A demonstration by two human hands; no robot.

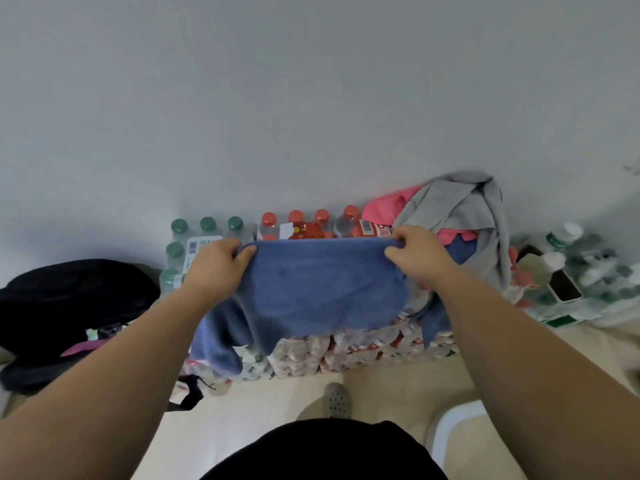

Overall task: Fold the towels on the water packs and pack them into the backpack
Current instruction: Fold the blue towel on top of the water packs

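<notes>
Two hands: both on the same towel, one at each end of its far edge.
Left hand: left hand (216, 268) grips the far-left corner of the blue towel (322, 289), fingers curled over the edge, thumb tip showing on the cloth.
Right hand: right hand (415, 258) grips the far-right corner, fingers bunched tight round the hem.
Blue towel: spread flat across the top of the water packs, far edge pulled straight between the hands. Near edge hangs over the front of the packs, lower on the left side.
Water packs: red-capped pack (311, 223) is behind and under the towel, green-capped pack (194, 233) just beside it on the left. Both stand against the wall (311, 98).
Other towels: grey towel (460, 206) is crumpled in a heap on the right end of the packs, lying on top of a pink towel (384, 206). The grey one is just beside the right hand.
Backpack: black backpack (69, 296) on the floor (277, 403), left of the packs, near the left forearm. Cannot tell whether it is open.
Right side: more bottles (588, 268) with a phone (564, 289) lying on them, apart from the towels.
Below: one shoe (337, 400) on the floor in front of the packs.
</notes>
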